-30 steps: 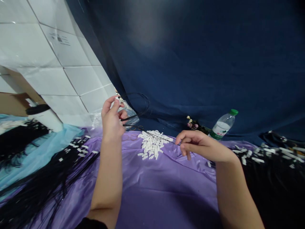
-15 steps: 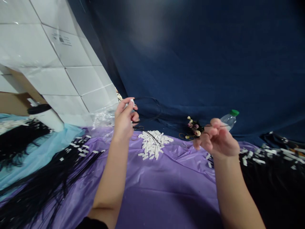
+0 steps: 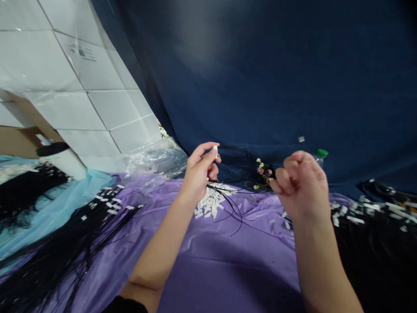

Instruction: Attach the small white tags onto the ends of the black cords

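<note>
Pinched between thumb and index finger of my left hand is a small white tag. Thin black cords loop out from this hand, and more strands trail below it over the pile of white tags. My right hand is closed in a fist to the right; what it holds, if anything, is hidden. A strand runs from the left hand towards it. Just above the fist, a small whitish piece shows against the dark blue cloth.
Black cords with white tags lie at left, and another heap at right, on purple sheeting. A white cup stands far left beside stacked white boxes. Small artificial flowers and a green-capped bottle sit behind.
My left hand has moved right with the white tag and cords, now partly covering the tag pile. The right hand has curled into a fist and risen slightly. A whitish piece now shows above it.
</note>
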Demonstrator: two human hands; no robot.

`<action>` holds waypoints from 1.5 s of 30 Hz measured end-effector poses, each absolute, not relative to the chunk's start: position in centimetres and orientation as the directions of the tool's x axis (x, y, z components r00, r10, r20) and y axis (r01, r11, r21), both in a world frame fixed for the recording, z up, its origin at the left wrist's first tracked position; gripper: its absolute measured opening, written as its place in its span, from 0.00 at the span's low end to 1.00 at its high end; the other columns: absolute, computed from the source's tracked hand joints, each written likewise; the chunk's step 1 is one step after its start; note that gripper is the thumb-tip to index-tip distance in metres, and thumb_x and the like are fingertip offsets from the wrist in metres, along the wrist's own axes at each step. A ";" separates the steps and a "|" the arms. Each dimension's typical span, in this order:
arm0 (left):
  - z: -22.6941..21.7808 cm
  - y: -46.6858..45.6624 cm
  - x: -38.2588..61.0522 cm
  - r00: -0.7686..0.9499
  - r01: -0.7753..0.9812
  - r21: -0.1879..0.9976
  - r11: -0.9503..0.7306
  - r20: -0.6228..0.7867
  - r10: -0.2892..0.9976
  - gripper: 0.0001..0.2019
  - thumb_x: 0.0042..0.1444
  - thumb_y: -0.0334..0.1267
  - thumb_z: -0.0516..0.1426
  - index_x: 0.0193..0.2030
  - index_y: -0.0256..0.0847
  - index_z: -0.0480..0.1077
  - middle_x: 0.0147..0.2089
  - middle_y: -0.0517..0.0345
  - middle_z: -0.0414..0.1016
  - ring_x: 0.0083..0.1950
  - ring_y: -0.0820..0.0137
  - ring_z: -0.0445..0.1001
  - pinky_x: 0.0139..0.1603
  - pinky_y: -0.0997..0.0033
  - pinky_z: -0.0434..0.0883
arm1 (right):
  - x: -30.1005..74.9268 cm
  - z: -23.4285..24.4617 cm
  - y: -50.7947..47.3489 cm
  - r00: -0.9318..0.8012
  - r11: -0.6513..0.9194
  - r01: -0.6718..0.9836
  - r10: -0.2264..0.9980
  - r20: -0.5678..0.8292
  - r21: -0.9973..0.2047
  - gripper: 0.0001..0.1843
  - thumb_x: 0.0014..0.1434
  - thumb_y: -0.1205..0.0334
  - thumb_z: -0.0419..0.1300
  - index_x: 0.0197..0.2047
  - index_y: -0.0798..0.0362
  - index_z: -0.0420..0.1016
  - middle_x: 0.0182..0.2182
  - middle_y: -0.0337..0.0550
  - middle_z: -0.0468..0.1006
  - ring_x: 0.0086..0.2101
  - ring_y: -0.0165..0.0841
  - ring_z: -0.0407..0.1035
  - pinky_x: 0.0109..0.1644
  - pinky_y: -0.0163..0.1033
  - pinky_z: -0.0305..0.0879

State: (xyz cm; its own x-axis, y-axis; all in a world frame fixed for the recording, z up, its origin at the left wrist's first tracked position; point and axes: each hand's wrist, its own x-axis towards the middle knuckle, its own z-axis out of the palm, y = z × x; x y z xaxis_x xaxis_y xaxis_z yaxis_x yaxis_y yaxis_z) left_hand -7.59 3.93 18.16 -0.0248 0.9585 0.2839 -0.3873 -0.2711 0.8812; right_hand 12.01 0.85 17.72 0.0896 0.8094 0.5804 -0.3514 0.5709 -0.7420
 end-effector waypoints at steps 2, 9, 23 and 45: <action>18.2 3.5 -7.2 0.009 -0.402 0.880 -0.253 0.280 0.960 0.11 0.55 0.41 0.61 0.44 0.43 0.71 0.29 0.64 0.66 0.17 0.85 0.57 0.16 0.81 0.49 | 11.1 17.5 0.3 0.110 0.656 -0.083 0.754 0.647 -0.750 0.04 0.59 0.59 0.63 0.34 0.48 0.72 0.20 0.31 0.62 0.17 0.23 0.51 0.18 0.31 0.49; 18.2 2.5 -6.4 0.073 -0.429 0.868 -0.249 0.308 0.948 0.11 0.54 0.40 0.61 0.44 0.42 0.73 0.26 0.65 0.67 0.15 0.85 0.56 0.15 0.81 0.49 | 9.3 17.2 -0.7 -0.062 0.708 0.612 0.487 0.871 -0.353 0.03 0.61 0.68 0.60 0.34 0.54 0.73 0.24 0.35 0.73 0.22 0.23 0.59 0.27 0.32 0.57; 18.1 2.1 -6.2 0.101 -0.404 0.876 -0.262 0.327 0.940 0.09 0.55 0.40 0.60 0.43 0.44 0.75 0.23 0.64 0.70 0.14 0.84 0.55 0.14 0.80 0.50 | 9.3 17.3 -0.9 -0.132 0.731 0.552 0.552 0.823 -0.401 0.05 0.63 0.67 0.57 0.35 0.52 0.72 0.27 0.37 0.73 0.26 0.27 0.64 0.29 0.34 0.59; 17.9 1.6 -5.7 0.138 -0.407 0.871 -0.275 0.356 0.924 0.09 0.55 0.42 0.62 0.41 0.44 0.75 0.23 0.64 0.69 0.15 0.84 0.56 0.15 0.82 0.53 | 8.2 16.7 -1.3 -0.002 0.687 0.573 0.547 0.837 -0.447 0.04 0.61 0.66 0.59 0.33 0.52 0.72 0.24 0.36 0.72 0.22 0.25 0.60 0.27 0.33 0.58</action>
State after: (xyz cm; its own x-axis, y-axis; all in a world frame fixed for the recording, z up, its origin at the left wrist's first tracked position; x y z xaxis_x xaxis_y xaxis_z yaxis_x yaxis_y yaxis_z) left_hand -5.69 1.57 17.89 0.1383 0.9242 0.3559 -0.4065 -0.2747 0.8714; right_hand 8.15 -1.26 16.71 -0.0022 0.5468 0.8372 0.5732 0.6867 -0.4470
